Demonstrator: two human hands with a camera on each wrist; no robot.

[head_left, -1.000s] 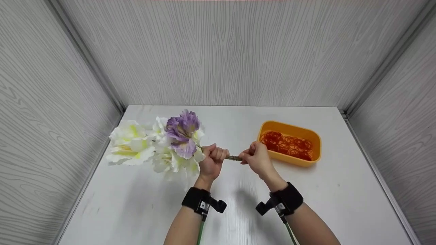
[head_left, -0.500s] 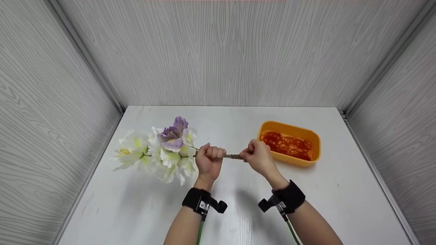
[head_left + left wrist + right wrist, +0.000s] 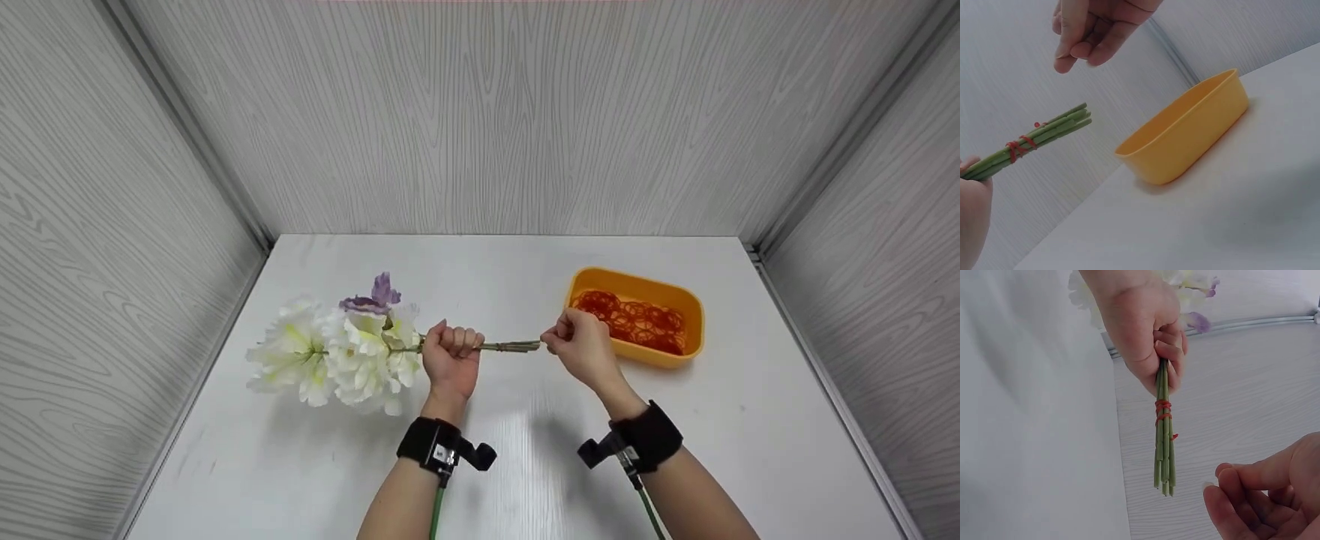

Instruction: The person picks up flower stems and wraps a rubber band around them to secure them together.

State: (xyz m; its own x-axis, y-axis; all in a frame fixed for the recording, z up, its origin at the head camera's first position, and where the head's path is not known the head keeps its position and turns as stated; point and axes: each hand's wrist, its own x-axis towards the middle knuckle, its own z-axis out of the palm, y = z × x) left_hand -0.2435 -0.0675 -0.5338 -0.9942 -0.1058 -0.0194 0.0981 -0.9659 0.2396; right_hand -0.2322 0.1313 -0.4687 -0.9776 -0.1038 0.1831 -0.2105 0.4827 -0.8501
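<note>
My left hand point(image 3: 454, 360) grips a bunch of artificial flowers by the stems point(image 3: 514, 346). The white and yellow blooms point(image 3: 367, 356) and one purple bloom point(image 3: 373, 296) point left. In the left wrist view, a red rubber band point(image 3: 1015, 151) is wound around the green stems between my fist and the cut ends. A small red bit point(image 3: 1175, 436) sticks out from the stems in the right wrist view. My right hand point(image 3: 585, 349) hovers just right of the stem ends, apart from them. Its fingers point(image 3: 1227, 512) are loosely bent with nothing seen between them.
A yellow-orange tub point(image 3: 645, 353) stands on the white table point(image 3: 750, 450) behind my right hand. Loose red rubber bands point(image 3: 637, 322) lie inside it. Grey wood-grain panels point(image 3: 480, 120) enclose the table at the back and sides.
The right hand has let go of the stem end and moved a little right. The left hand has shifted slightly left, and the flowers have turned and sunk lower in the head view.
</note>
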